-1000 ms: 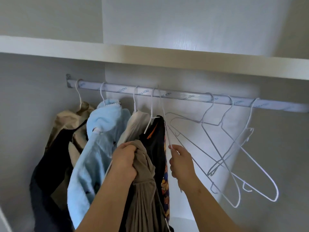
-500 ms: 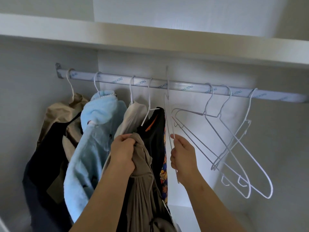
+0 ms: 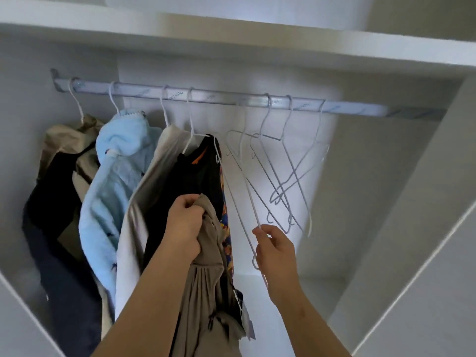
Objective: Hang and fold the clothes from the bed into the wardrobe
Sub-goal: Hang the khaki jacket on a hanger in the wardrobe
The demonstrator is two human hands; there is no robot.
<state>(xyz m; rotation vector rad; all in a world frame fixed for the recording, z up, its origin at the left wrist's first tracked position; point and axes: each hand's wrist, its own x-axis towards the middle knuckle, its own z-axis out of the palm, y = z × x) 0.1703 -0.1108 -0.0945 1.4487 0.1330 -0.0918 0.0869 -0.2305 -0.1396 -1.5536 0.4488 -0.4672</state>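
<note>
Closest in, at six o'clock, the left hand [image 3: 184, 225] has its fingers curled tight round a bunched taupe cloth garment [image 3: 206, 279], which hangs down from the fist in front of the wardrobe opening, not on any hanger. Over at four o'clock from it, the right hand [image 3: 275, 249] pinches the lower wire of a thin white wire hanger [image 3: 252, 211] between thumb and fingertips. That hanger slants up towards eleven o'clock, and its top is too blurred to tell whether it hooks the rail.

Just behind the left hand, at twelve o'clock, a black garment with an orange neck tab [image 3: 198, 171] hangs on a white hanger, and a strip of blue-and-orange patterned fabric [image 3: 226, 228] shows along its right edge. Moving towards nine o'clock there is a cream garment [image 3: 154, 189], then a fluffy pale-blue fleece [image 3: 116, 176], then a tan and black jacket [image 3: 59, 163] at the far left. All of them are hung and pressed close together.

At two o'clock from the right hand, a cluster of bare white wire hangers [image 3: 293, 176] dangles tilted and crossed over one another.

Farther back, the grey metal rail [image 3: 206, 97] runs from ten o'clock to two o'clock and carries every hook. Above it sits the white shelf board [image 3: 257, 45] of the white wardrobe [image 3: 386, 202].
</note>
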